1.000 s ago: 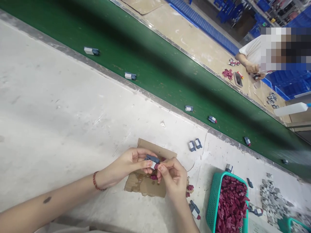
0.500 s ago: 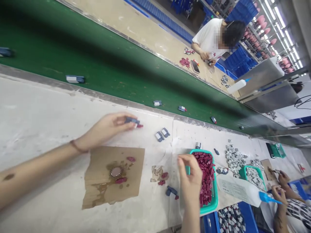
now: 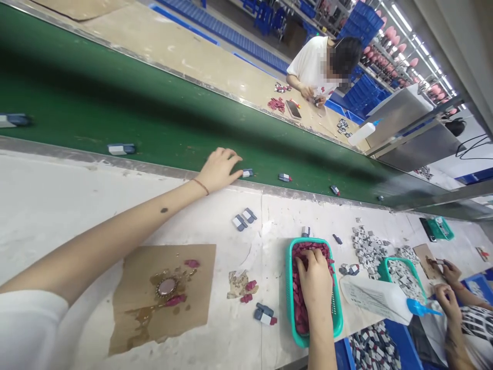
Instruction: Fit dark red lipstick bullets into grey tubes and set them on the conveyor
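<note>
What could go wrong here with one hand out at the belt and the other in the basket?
The left hand lies stretched over the green conveyor belt beside a small blue and white part; it could knock that part askew. The right hand is buried in the teal plastic basket of dark red pieces, and may spill some. The glue-stained brown cardboard sheet could smear a forearm.

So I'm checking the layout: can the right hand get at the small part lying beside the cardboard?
Probably yes. The right hand sits in the teal basket; the small part lies just left of it, nothing between.
</note>
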Demonstrator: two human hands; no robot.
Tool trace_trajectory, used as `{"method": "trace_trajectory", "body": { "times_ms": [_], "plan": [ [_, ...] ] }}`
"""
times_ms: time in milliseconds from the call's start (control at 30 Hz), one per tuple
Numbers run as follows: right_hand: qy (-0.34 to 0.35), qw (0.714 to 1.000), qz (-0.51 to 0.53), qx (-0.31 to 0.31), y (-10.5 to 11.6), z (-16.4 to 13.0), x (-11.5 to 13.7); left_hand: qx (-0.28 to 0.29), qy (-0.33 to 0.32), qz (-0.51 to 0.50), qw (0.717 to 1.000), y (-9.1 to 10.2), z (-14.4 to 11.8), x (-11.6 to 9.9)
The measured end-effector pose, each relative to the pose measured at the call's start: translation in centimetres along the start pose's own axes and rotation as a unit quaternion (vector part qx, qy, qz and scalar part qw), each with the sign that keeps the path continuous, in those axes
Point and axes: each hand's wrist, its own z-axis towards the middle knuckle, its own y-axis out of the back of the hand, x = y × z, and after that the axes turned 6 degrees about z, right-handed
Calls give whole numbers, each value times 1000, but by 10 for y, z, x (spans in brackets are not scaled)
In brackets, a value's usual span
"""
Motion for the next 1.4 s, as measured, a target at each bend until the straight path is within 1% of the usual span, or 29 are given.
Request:
{"method": "trace_trajectory", "body": {
  "times_ms": [67, 133, 200, 233, 267, 333, 400, 433, 500, 533, 600, 633, 667, 733, 800, 867, 933, 1000, 1067, 1133, 1200, 1300, 1367, 1400],
  "plan": [
    [6, 1000, 12, -7, 2, 0, 0, 32, -24, -28, 999, -12, 6, -12],
    [12, 999, 49, -21, 5, 0, -2, 48, -23, -59, 997, -21, 12, -22],
    [-2, 991, 130, -39, 9, -3, -3, 55, -14, -98, 994, -26, 16, -29],
    [-22, 981, 188, -46, 12, -4, -3, 58, -6, -121, 991, -26, 16, -31],
    [-48, 965, 254, -50, 15, -7, -3, 59, 4, -147, 987, -24, 14, -33],
    [-100, 916, 384, -51, 21, -11, 2, 68, 28, -204, 976, -16, 5, -35],
    [-127, 869, 475, -47, 26, -15, 13, 83, 47, -258, 962, -2, -12, -36],
    [-129, 854, 502, -44, 28, -17, 20, 95, 55, -288, 951, 7, -24, -36],
    [-126, 836, 533, -31, 28, -18, 37, 130, 88, -369, 916, 27, -52, -34],
    [-120, 829, 547, -19, 26, -18, 47, 155, 126, -436, 878, 38, -67, -32],
    [-106, 813, 573, 13, 19, -18, 69, 190, 202, -528, 802, 57, -96, -28],
    [-102, 805, 583, 32, 14, -18, 80, 200, 235, -554, 773, 66, -110, -26],
    [-98, 800, 590, 53, 8, -18, 92, 204, 260, -561, 759, 73, -123, -23],
    [-88, 799, 587, 97, -5, -19, 116, 199, 299, -559, 747, 84, -146, -17],
    [-51, 815, 560, 138, -16, -21, 138, 185, 335, -554, 739, 91, -167, -11],
    [24, 837, 519, 175, -25, -22, 157, 166, 366, -559, 726, 95, -185, -6],
    [124, 848, 475, 200, -31, -22, 172, 151, 380, -573, 711, 97, -201, -2],
    [223, 850, 431, 204, -36, -22, 183, 142, 378, -591, 699, 97, -215, 1],
    [308, 852, 384, 177, -40, -22, 191, 137, 368, -605, 693, 94, -227, 2],
    [368, 856, 333, 144, -45, -23, 197, 135, 355, -611, 695, 91, -235, 3],
    [405, 861, 284, 116, -50, -25, 201, 143, 346, -612, 697, 87, -240, 3],
    [428, 868, 236, 88, -54, -28, 203, 165, 345, -609, 695, 85, -242, 2],
    [418, 869, 249, 93, -54, -29, 203, 169, 342, -604, 700, 85, -242, 1],
    [403, 866, 273, 111, -53, -28, 203, 170, 338, -600, 705, 85, -242, 0]
  ]
}}
